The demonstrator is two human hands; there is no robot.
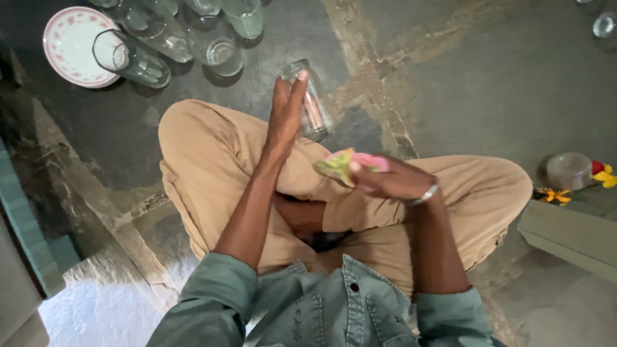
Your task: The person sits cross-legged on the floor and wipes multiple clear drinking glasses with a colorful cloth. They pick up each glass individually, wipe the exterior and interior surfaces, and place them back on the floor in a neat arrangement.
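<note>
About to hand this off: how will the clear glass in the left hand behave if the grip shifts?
The glass is probably fragile and smooth, so it may slip from the left hand. Its round wall would likely roll on the stone floor.

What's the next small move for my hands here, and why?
Probably bring the right hand with its pink and green cloth up to the glass held by the left hand; the cloth sits just below the glass, apart from it.

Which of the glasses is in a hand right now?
The clear glass held up by the left hand above the knee. The other glasses stand or lie on the floor beside the plate.
</note>
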